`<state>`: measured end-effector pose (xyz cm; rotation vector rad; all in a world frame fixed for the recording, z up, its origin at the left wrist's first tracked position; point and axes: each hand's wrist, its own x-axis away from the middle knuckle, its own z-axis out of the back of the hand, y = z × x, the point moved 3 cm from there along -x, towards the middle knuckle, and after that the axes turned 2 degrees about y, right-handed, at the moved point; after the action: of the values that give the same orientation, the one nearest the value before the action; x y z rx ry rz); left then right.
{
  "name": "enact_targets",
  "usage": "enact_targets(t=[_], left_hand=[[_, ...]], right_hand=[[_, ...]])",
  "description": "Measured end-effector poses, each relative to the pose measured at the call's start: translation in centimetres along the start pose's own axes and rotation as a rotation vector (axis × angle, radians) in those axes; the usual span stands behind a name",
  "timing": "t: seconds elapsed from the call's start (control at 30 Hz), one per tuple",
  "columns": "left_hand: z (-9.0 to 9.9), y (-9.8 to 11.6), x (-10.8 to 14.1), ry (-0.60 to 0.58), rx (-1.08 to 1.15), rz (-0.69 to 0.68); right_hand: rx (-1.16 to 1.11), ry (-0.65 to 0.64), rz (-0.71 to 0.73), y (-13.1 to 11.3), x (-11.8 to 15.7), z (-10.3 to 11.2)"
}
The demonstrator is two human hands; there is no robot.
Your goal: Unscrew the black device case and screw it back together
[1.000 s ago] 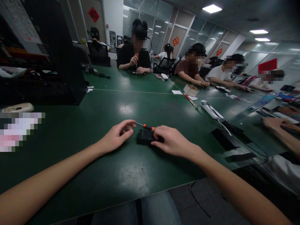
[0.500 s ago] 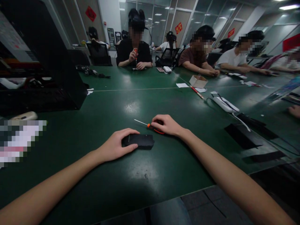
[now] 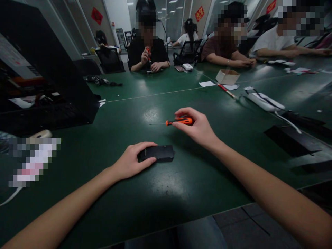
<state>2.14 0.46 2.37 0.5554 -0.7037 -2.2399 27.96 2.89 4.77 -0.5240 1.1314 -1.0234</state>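
A black rectangular box lies on the green table in front of me. My left hand is closed around its left end, thumb along the near side and fingers over the far side. Farther back and to the right, my right hand holds a screwdriver by its orange and black handle, between thumb and fingers. The thin shaft points left, roughly level and above the tabletop, apart from the box. Part of the box is hidden under my left hand.
At left stands a tall black cabinet. A white power strip with cables and a black block lie at right. Behind are an open cardboard box and a red-and-white stick. Across the table a person holds another screwdriver.
My right hand has lifted the screwdriver off the table and turned it so its shaft lies nearly level. My left hand keeps its hold on the black box. The camera view has shifted slightly.
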Motion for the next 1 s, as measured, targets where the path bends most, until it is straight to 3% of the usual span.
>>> enact_targets(t=[0.07, 0.2, 0.4, 0.57, 0.83, 1.0], left_hand=[[0.0, 0.1, 0.0, 0.005, -0.003, -0.007], [0.1, 0.3, 0.0, 0.011, -0.003, -0.027], [0.0, 0.2, 0.0, 0.009, -0.020, -0.045], [-0.1, 0.2, 0.0, 0.005, -0.023, -0.063], [-0.1, 0.1, 0.0, 0.013, -0.017, -0.075], [-0.1, 0.2, -0.1, 0.019, -0.026, -0.084]], right_hand=[[-0.134, 0.096, 0.024, -1.0, 0.0, 0.5], [-0.268, 0.239, 0.215, -2.8, 0.9, 0.7], [-0.212, 0.271, 0.483, -4.1, 2.7, 0.2], [-0.147, 0.320, 0.579, -4.5, 3.1, 0.3], [-0.095, 0.238, 0.596, -4.4, 3.1, 0.2], [-0.091, 0.062, 0.552, -3.9, 2.9, -1.2]])
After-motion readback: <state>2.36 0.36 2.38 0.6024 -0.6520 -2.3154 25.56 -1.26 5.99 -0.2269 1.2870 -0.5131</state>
